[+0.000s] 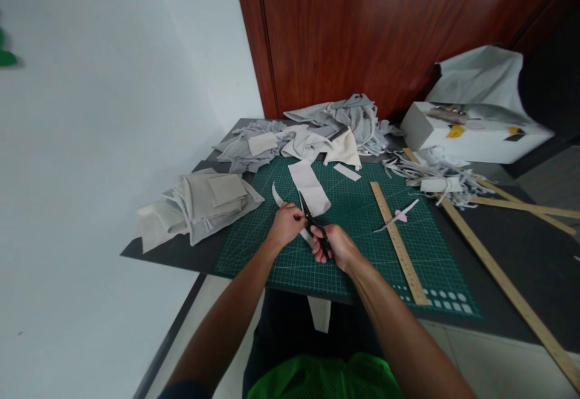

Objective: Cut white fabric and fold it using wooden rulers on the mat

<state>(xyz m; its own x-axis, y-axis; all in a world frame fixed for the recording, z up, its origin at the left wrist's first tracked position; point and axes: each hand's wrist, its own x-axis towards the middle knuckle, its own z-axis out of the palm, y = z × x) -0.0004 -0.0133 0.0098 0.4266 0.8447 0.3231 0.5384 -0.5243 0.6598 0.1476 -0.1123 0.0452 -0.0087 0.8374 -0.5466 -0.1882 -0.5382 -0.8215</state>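
Observation:
Black scissors [324, 243] are in my right hand [334, 245], its fingers wrapped round the handles, with the blades pointing up and to the left. Just left of the blades, my left hand [286, 225] pinches a narrow pale fabric strip [277, 195]. One end of the strip curves out above my left hand, and its lower part shows between my two hands. Beyond the blades a wider white fabric piece [310, 187] lies on the green cutting mat [281, 266].
A wooden ruler [399, 242] and a thin scrap [399, 216] lie on the mat's right. Folded fabric [212, 202] sits at left, heaped grey cloth [357, 121] at the back. Strips [441, 184], long wooden rulers [489, 266] and a white box [475, 139] are at right.

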